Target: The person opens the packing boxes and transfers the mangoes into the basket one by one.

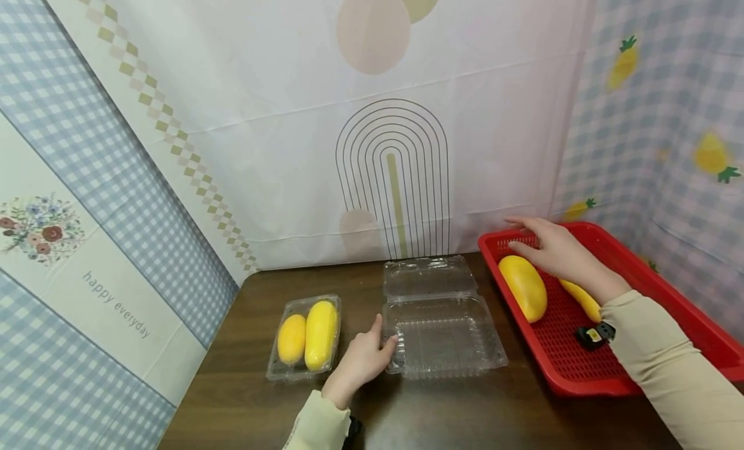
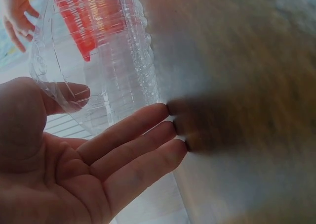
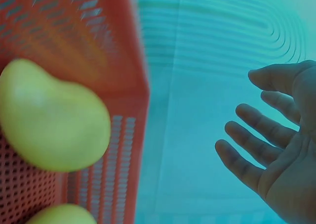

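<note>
In the head view my left hand (image 1: pixel 363 359) is at the left edge of an open clear plastic clamshell box (image 1: pixel 444 340). Its thumb (image 2: pixel 69 96) touches the box's side wall in the left wrist view, and the other fingers lie straight beside it. My right hand (image 1: pixel 555 250) hovers over the far left part of a red plastic basket (image 1: pixel 540 353), fingers spread and holding nothing. Below that hand lies a large yellow mango-like fruit (image 1: pixel 524 288), seen close up as a curved yellow fruit (image 3: pixel 54 117) in the right wrist view. Another yellow fruit (image 1: pixel 583 299) is partly hidden by the right forearm.
Left of the left hand, a second clear plastic box (image 1: pixel 280 374) contains an orange-yellow oval fruit (image 1: pixel 292 339) and a longer yellow fruit (image 1: pixel 321 335). Both boxes stand on the dark wooden table (image 1: pixel 232 398). A patterned cloth (image 1: pixel 290 179) hangs behind the table.
</note>
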Demonstrator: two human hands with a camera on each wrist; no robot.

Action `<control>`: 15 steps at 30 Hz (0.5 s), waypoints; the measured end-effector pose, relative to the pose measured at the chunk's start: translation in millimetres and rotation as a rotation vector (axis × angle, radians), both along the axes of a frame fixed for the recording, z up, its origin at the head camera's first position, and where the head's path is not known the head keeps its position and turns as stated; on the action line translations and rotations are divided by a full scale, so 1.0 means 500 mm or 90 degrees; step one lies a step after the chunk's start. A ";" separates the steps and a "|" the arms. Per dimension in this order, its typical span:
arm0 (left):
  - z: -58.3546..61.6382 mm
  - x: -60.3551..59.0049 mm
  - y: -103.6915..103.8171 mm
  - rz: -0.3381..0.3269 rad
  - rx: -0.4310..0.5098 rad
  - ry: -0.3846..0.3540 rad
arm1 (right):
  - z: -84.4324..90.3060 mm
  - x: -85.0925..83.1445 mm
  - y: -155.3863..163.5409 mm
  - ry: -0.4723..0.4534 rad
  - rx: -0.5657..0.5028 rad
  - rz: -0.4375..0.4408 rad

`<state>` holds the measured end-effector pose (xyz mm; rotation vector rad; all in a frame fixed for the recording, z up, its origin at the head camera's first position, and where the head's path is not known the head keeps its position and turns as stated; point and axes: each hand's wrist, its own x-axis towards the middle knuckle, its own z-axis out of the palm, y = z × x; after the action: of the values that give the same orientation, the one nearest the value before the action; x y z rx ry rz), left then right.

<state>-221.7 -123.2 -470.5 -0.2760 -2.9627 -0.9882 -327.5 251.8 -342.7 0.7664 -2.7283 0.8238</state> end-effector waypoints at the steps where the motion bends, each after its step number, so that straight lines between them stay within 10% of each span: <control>1: 0.001 0.001 0.000 -0.001 -0.001 0.003 | 0.003 0.006 -0.006 0.001 -0.004 0.005; 15: 0.005 0.022 -0.013 -0.021 0.010 -0.007 | 0.007 0.069 -0.104 0.025 -0.044 0.050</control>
<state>-210.9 -129.6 -468.2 -0.3221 -2.9688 -1.0203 -292.9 199.9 -339.4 0.8707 -2.6360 0.9048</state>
